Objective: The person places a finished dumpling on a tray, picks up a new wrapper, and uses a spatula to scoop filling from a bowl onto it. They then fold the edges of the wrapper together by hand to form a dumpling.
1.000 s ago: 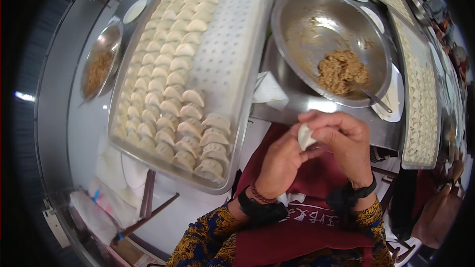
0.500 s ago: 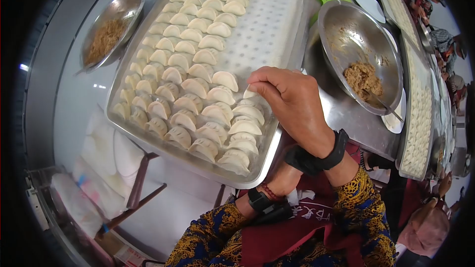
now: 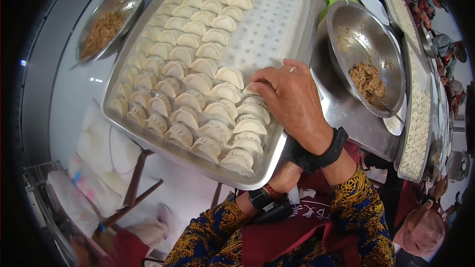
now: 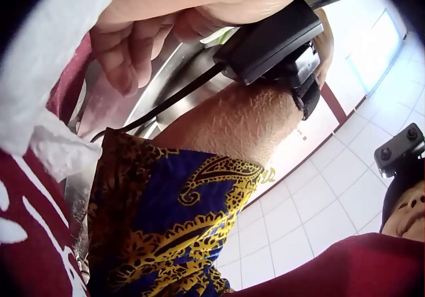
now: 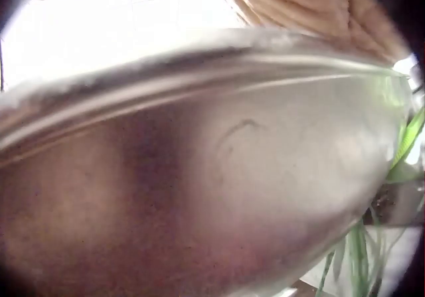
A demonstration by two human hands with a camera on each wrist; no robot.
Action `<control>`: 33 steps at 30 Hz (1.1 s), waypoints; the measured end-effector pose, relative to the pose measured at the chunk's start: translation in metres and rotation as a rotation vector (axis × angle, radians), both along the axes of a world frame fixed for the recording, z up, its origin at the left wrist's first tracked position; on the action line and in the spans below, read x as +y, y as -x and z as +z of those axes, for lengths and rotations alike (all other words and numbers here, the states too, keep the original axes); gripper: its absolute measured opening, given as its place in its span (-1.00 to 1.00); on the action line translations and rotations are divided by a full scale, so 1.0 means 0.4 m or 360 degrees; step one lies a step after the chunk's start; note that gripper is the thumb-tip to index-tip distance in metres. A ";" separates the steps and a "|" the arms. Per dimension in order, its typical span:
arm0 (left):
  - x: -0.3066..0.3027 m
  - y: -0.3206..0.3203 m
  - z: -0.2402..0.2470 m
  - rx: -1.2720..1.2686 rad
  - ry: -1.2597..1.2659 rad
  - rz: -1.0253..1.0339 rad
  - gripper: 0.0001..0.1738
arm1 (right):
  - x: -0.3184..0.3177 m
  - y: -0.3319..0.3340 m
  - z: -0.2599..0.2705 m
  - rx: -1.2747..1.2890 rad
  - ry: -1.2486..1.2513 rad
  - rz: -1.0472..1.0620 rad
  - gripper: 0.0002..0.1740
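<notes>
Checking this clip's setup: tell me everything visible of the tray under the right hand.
The tray is rectangular and shallow, silvery like metal, with a raised rim and rounded near corners; its far end leaves the head view. A mesh-like sheet lines it, looking dotted at far right. Dumplings lie in rows over its left and near parts. The right grip pinches another dumpling at its right side.
</notes>
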State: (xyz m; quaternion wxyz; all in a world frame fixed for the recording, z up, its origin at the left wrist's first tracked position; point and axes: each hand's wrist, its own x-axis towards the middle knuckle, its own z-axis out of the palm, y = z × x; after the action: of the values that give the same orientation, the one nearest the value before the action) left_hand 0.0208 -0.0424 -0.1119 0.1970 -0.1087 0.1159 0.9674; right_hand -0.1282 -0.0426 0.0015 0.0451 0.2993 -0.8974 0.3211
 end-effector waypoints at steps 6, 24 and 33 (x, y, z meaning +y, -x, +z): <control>0.002 0.002 0.011 -0.0007 -0.0019 0.0029 -0.66 | 0.000 0.000 -0.006 0.0065 0.0041 -0.0029 -0.97; -0.001 0.028 0.068 0.0226 0.0520 -0.0036 -0.79 | 0.084 -0.031 0.037 0.0202 0.0476 0.0010 -0.93; 0.006 0.076 0.108 0.0228 0.0192 -0.0171 -0.72 | 0.307 -0.166 0.055 0.0234 0.0547 -0.0085 -0.90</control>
State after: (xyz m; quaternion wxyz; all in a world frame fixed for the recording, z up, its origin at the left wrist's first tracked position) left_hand -0.0097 -0.0400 -0.0686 0.2330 -0.0444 0.1934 0.9520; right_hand -0.0619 0.0804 0.0234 0.1697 0.2860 -0.8311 0.4457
